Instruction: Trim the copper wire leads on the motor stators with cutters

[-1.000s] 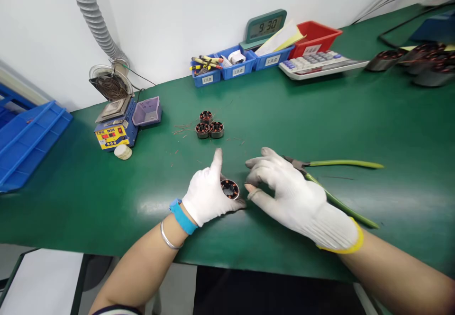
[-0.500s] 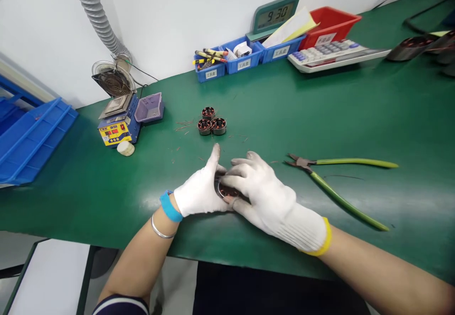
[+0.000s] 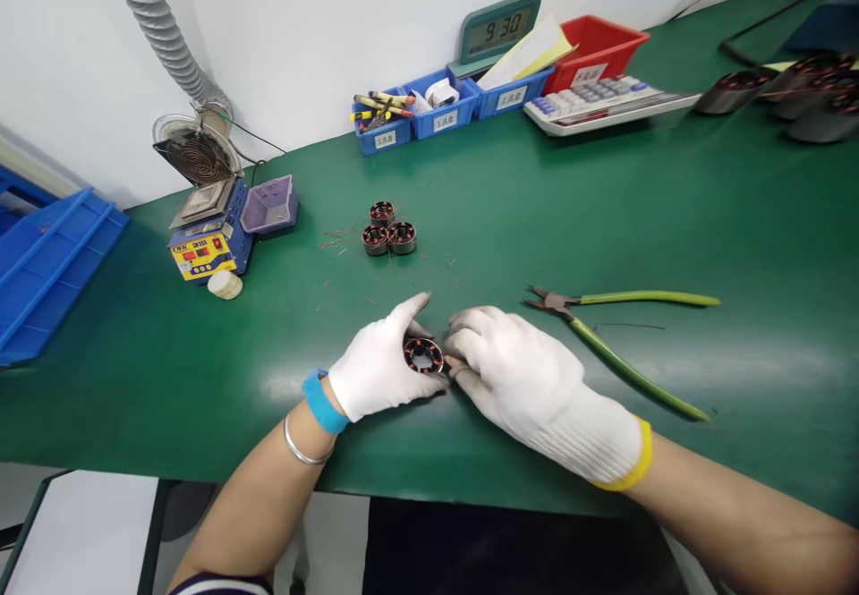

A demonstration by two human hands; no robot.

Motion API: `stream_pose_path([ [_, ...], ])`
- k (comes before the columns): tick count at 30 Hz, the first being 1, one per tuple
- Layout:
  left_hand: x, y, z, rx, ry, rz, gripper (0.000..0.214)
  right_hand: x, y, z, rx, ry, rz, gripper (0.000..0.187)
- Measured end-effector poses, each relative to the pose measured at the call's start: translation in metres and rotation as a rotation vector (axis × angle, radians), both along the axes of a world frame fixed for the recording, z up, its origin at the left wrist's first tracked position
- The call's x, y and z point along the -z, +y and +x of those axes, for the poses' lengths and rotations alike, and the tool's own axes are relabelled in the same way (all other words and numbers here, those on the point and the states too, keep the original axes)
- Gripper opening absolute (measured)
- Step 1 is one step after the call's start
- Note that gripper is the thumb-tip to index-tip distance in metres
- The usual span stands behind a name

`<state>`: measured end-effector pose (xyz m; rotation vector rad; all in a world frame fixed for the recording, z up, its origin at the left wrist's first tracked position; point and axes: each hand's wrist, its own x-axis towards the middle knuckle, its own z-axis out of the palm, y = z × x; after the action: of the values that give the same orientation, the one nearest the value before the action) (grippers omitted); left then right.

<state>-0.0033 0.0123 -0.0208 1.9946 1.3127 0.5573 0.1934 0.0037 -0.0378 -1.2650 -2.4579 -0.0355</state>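
My left hand (image 3: pixel 379 364), in a white glove, is curled around a small motor stator (image 3: pixel 435 351), a dark ring with copper windings. Its open face is turned up towards me. My right hand (image 3: pixel 520 367), also gloved, has its fingers pinched together close against the ring's right side. What lies between those fingertips is too small to make out. Beyond the hands stand three similar stators (image 3: pixel 403 235) in a cluster, with bits of copper wire lying around them. To the right of my right hand lie green-handled cutting pliers (image 3: pixel 560 302), jaws apart.
A blue and yellow soldering pot unit (image 3: pixel 205 255) and a purple tray (image 3: pixel 272 206) stand left, under an extraction hose (image 3: pixel 157 27). Blue bins (image 3: pixel 446 116), a clock (image 3: pixel 500 31), a red bin (image 3: pixel 597 49) and a calculator (image 3: pixel 604 103) line the wall. Larger wound cores (image 3: pixel 731 92) sit far right.
My right hand has drawn back from over the stator to its right side, its fingers now closed together. The stator's face now shows fully. The whole view has shifted slightly.
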Motion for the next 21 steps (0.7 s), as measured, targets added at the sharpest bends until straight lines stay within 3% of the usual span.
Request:
stream_pose_path([
  [2, -0.002, -0.001, 0.001, -0.022, 0.022, -0.010, 0.087, -0.001, -0.003, 0.001, 0.046, -0.068, -0.060, 0.013],
  [7, -0.006, -0.003, 0.003, -0.029, 0.091, 0.029, 0.053, -0.003, 0.001, 0.005, 0.006, -0.050, -0.320, 0.016],
  [10, -0.009, -0.004, 0.003, 0.034, 0.170, 0.072, 0.037, -0.007, 0.002, 0.006, 0.053, -0.045, -0.448, 0.015],
  [14, -0.010, -0.002, 0.004, 0.157, 0.275, 0.139, 0.024, -0.015, -0.002, 0.003, 0.115, 0.105, -0.547, 0.012],
  [19, -0.007, 0.002, 0.006, 0.242, 0.345, 0.202, 0.021, -0.022, -0.004, -0.002, 0.208, 0.362, -0.911, 0.012],
  [21, -0.006, 0.003, 0.007, 0.268, 0.334, 0.212, 0.016, -0.023, -0.003, -0.003, 0.241, 0.369, -0.921, 0.011],
])
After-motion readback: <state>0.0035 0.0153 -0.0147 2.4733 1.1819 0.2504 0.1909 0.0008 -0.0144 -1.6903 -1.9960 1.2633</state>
